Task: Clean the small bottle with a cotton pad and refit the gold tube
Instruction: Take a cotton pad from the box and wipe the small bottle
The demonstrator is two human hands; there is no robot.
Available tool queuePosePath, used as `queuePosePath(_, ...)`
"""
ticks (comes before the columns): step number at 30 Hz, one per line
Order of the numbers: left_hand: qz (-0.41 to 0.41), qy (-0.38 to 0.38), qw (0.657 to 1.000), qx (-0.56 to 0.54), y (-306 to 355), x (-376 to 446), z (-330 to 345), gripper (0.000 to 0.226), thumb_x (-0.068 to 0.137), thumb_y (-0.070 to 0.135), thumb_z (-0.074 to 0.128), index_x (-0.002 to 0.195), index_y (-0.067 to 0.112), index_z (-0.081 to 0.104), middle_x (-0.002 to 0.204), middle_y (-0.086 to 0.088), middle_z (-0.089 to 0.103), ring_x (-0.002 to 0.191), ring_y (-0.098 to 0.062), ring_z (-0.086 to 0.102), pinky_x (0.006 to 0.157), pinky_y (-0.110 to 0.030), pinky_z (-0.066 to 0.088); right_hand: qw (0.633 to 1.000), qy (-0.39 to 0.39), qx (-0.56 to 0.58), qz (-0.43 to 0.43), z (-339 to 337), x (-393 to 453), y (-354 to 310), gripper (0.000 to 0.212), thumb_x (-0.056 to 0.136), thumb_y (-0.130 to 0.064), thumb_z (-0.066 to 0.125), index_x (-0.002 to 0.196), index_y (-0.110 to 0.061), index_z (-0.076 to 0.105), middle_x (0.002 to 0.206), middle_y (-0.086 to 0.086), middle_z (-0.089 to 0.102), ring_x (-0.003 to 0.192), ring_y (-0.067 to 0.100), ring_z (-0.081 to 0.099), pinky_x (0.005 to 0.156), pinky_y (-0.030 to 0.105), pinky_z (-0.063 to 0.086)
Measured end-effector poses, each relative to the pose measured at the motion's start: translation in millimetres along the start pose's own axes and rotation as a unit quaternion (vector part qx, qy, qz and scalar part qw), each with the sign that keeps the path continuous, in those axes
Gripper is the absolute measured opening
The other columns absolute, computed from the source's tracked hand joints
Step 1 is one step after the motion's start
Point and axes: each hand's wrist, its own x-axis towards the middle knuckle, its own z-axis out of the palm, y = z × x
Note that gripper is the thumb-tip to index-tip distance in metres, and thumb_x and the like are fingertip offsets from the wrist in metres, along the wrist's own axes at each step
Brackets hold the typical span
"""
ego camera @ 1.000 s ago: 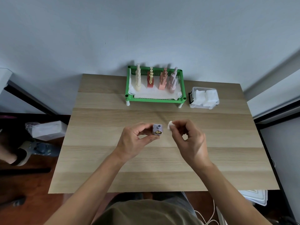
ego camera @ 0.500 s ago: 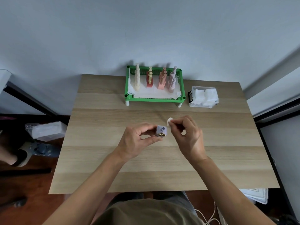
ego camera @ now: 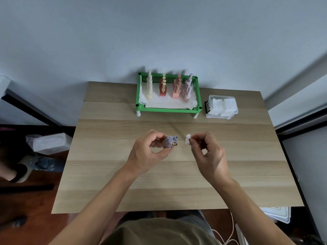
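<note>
Head view: one small bottle [ego camera: 169,142], one cotton pad [ego camera: 188,138]

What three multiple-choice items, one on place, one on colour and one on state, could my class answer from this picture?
1. Where is the clear box of pads?
A. right of the green rack
B. on the floor
C. inside the rack

2. What colour is the held bottle?
A. red
B. lilac
C. green

3. The cotton pad is
A. lying on the table
B. pressed on the bottle
C. pinched, apart from the bottle

Key: 1 A, the clear box stands beside the green rack. 2 B, the left hand holds a lilac bottle. 3 C, the right hand pinches the cotton pad clear of it.
</note>
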Motion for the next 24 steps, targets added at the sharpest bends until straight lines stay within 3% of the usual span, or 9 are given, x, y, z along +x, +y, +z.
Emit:
queuePosePath(2,-0.015,-0.002,1.000,-0.011,0,1,1,0.028,0.079,0.014,0.087,0.102,0.010,0.072,0.100,-0.002,0.073,0.090,-0.021,0.076,0.087,-0.038,0.063,1.000,-0.011,0.003,-0.003,2,-1,-1,0.005,0.096,-0.012,0.067,0.097,-0.017,0.065,0.084,-0.006,0.065,0.074,0.017,0.062,0.065,0.024,0.050)
queuePosePath(5,-0.028,0.004,0.999,-0.017,-2,1,1,0.031,0.077,0.008,0.088,0.102,0.008,0.070,0.099,-0.005,0.074,0.087,-0.020,0.077,0.084,-0.035,0.064,1.000,-0.021,-0.006,-0.017,5,-4,1,0.005,0.096,-0.014,0.069,0.099,-0.018,0.067,0.086,-0.010,0.066,0.077,0.014,0.063,0.068,0.021,0.050)
queuePosePath(10,-0.045,0.018,0.998,-0.039,-5,1,0,0.034,0.074,0.013,0.091,0.100,0.012,0.069,0.097,0.000,0.077,0.087,-0.016,0.077,0.077,-0.024,0.062,0.996,-0.027,-0.037,-0.072,11,-4,3,0.012,0.093,-0.012,0.072,0.104,-0.008,0.072,0.097,-0.004,0.067,0.082,0.004,0.064,0.074,0.011,0.049)
queuePosePath(14,-0.056,0.008,0.995,-0.081,-7,2,0,0.039,0.069,0.018,0.094,0.100,0.019,0.070,0.099,-0.001,0.079,0.091,-0.018,0.078,0.080,-0.025,0.061,0.988,-0.029,-0.075,-0.132,14,-1,3,0.012,0.093,-0.010,0.073,0.105,-0.007,0.075,0.098,-0.003,0.067,0.081,-0.002,0.061,0.074,0.008,0.047)
queuePosePath(19,-0.067,0.000,0.988,-0.136,-1,1,0,0.043,0.064,0.040,0.094,0.099,0.031,0.072,0.103,0.004,0.079,0.095,-0.015,0.078,0.084,-0.024,0.061,0.983,-0.026,-0.092,-0.156,14,2,6,0.012,0.096,-0.013,0.071,0.105,-0.008,0.076,0.095,0.000,0.065,0.077,0.009,0.062,0.065,0.023,0.054)
queuePosePath(24,-0.098,-0.026,0.969,-0.223,-3,1,-3,0.037,0.077,0.013,0.087,0.112,0.010,0.073,0.115,-0.007,0.079,0.110,-0.023,0.075,0.093,-0.030,0.060,0.984,-0.015,-0.095,-0.153,15,4,6,0.011,0.096,-0.013,0.071,0.104,-0.008,0.076,0.094,0.000,0.064,0.077,0.009,0.060,0.063,0.026,0.054)
